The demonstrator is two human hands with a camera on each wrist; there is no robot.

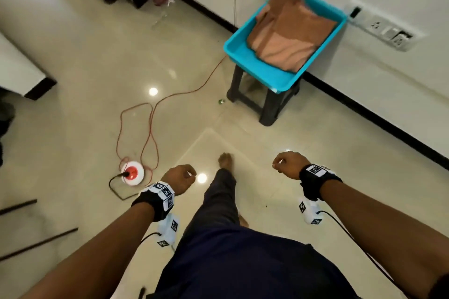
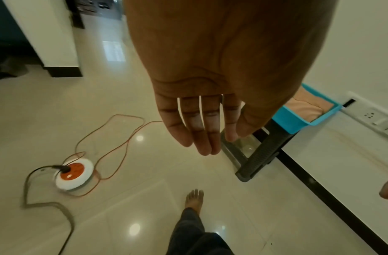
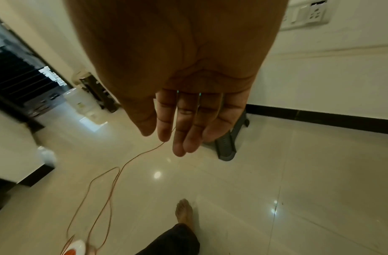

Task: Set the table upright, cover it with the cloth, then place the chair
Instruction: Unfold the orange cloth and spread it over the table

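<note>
Extension reel (image 1: pixel 132 173), white with orange centre, on the floor (image 1: pixel 85 60) at left; its orange cord (image 1: pixel 150 124) loops toward the wall. Left hand (image 1: pixel 179 178) held out over the floor, grip empty, fingers relaxed. One bare foot (image 1: pixel 225 160) forward between the hands. Right hand (image 1: pixel 290 164) likewise: grip holds nothing, fingers loosely bent. Further right, by the wall, a dark stool (image 1: pixel 264 102) carries a blue tray (image 1: pixel 267 75); the folded peach-brown cloth (image 1: pixel 291 31) lies in it.
</note>
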